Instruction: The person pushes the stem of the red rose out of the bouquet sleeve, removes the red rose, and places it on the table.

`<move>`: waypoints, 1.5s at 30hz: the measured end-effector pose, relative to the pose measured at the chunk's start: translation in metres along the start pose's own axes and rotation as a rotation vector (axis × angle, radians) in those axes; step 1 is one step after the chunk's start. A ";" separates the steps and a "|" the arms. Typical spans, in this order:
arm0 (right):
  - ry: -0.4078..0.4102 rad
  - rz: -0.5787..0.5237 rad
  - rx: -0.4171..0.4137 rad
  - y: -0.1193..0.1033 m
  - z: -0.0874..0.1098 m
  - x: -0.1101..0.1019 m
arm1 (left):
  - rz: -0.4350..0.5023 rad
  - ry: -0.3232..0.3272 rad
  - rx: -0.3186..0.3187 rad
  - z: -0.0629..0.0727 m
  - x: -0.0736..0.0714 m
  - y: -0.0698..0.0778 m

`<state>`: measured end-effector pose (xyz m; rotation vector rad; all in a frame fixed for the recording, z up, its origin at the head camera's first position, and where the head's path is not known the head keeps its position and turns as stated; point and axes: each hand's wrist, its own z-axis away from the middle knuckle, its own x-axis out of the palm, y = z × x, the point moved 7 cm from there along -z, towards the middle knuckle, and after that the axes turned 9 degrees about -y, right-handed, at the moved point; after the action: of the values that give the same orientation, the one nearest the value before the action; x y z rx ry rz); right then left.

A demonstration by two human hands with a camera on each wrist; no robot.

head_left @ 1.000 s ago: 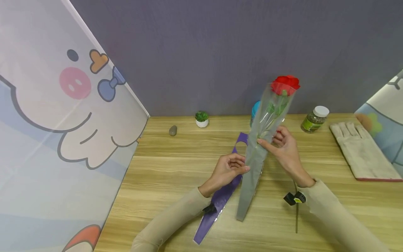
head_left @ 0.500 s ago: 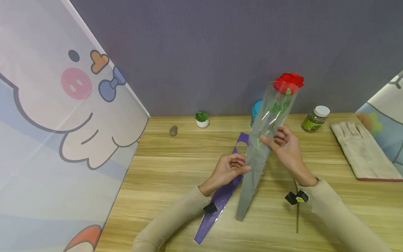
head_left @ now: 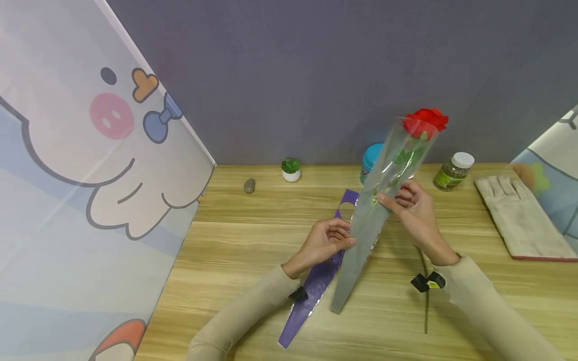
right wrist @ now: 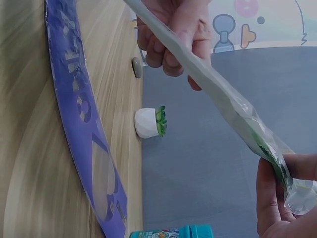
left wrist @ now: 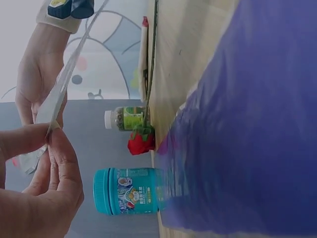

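Note:
A red rose (head_left: 426, 122) stands in a clear and grey flower sleeve (head_left: 363, 245), its bloom at the open top. The sleeve is held tilted above the table, top leaning right. My left hand (head_left: 319, 246) pinches its left edge at mid-height between thumb and fingers. Higher up, my right hand (head_left: 417, 213) pinches the opposite edge. In the left wrist view the thin sleeve (left wrist: 64, 82) runs between both hands. A purple flower sleeve (head_left: 318, 276) lies flat below my left hand. Another red rose (left wrist: 141, 141) lies on the table, its stem (head_left: 426, 311) beneath my right forearm.
Along the table's back stand a small potted plant (head_left: 291, 170), a blue-lidded jar (head_left: 371, 158) and a white-capped jar (head_left: 453, 171). A grey stone (head_left: 249, 186) sits at the left. Pale work gloves (head_left: 524, 215) lie at the right. A dark wall (head_left: 289, 85) rises behind.
The sleeve with the rose has tilted further: its top has shifted right and its lower tip left. My right hand has moved slightly right; both hands keep their pinch.

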<state>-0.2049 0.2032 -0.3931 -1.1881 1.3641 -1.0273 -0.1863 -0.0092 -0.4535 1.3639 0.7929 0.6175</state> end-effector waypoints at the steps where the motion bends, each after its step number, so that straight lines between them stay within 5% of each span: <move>1: 0.000 -0.014 0.002 0.000 0.000 0.000 | 0.000 -0.002 0.000 0.000 0.000 0.000; 5: -0.008 -0.070 0.002 0.000 0.000 0.002 | -0.003 -0.008 0.003 -0.001 0.000 0.002; 12: -0.029 0.002 0.009 -0.001 0.003 0.003 | -0.029 0.007 0.021 -0.002 0.001 0.006; 19: -0.035 -0.196 -0.001 -0.001 0.002 0.000 | -0.038 0.010 0.020 -0.001 0.001 0.006; 34: 0.095 -0.349 -0.115 -0.018 -0.018 -0.028 | -0.043 -0.008 0.008 0.003 0.004 0.000; 45: 0.053 -0.379 -0.120 -0.030 -0.023 -0.033 | -0.046 -0.036 0.029 0.004 0.006 -0.001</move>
<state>-0.2243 0.2310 -0.3560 -1.5593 1.2829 -1.2608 -0.1798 -0.0069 -0.4549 1.3754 0.8047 0.5459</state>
